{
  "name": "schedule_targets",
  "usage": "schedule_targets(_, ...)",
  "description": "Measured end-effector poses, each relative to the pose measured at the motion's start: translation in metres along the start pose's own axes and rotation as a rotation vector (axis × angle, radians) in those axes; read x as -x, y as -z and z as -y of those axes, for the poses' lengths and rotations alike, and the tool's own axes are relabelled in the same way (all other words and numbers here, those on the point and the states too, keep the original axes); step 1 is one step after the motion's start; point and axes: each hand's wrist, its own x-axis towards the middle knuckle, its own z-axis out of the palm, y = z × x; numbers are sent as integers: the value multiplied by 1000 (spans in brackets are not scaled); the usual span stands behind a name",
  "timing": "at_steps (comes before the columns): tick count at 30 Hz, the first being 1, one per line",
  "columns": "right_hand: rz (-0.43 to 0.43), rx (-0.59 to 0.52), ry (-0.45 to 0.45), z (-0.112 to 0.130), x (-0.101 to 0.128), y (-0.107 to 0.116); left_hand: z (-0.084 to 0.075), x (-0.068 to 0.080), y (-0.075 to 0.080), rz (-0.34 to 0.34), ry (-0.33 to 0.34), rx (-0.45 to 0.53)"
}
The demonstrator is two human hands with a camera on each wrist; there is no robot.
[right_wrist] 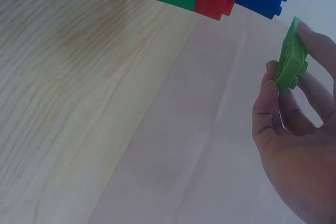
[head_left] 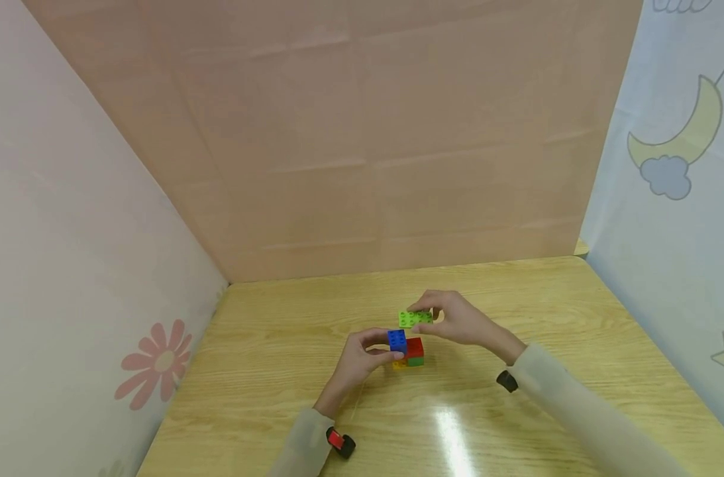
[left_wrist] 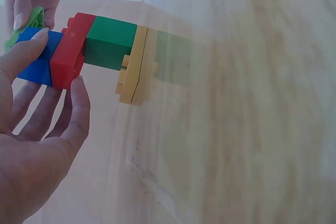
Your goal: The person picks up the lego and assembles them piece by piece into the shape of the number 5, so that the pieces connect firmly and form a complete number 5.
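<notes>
Item 1, left hand (head_left: 357, 361): rests low over the wooden tabletop (head_left: 266, 371), thumb and fingers curled round the upper bricks of a small stack. In the left wrist view the thumb lies across the blue brick and a finger presses the red brick from the opposite side.

Item 2, brick stack, directly at the left hand's fingertips: blue brick (head_left: 397, 340) on top on the hand's side, red brick (head_left: 414, 346) beside it on the side away from the palm, green brick (head_left: 416, 361) beneath the red, yellow plate (head_left: 400, 364) at the bottom, meeting the tabletop. In the wrist views the pieces run yellow, green, red, blue in one joined row, the blue offset from the red.

Item 3, light green plate (head_left: 415, 318): flat, studded, held level in the air just above and beyond the blue brick, apart from the stack.

Item 4, right hand (head_left: 460, 321): thumb and fingertips pinch the light green plate by its edges; remaining fingers loosely bent. It hovers above the tabletop, near the left hand, not touching it.

Item 5, surroundings: pale sleeves on both forearms; a wrist-worn device with a red part (head_left: 340, 442) below the left hand, a black one (head_left: 507, 381) below the right hand. Paper-covered panels stand beyond and to both sides of the hands.
</notes>
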Motion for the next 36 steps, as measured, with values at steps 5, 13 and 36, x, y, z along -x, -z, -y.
schedule_targets(5,17,-25,-7,5,1,-4,0,1,0,0,5,-4)
schedule_targets(13,72,-41,22,7,-2,-12,-1,1,-1,12,-11,18)
schedule_targets(36,128,-18,1,10,-4,-14,-4,-2,-4,4,-22,18)
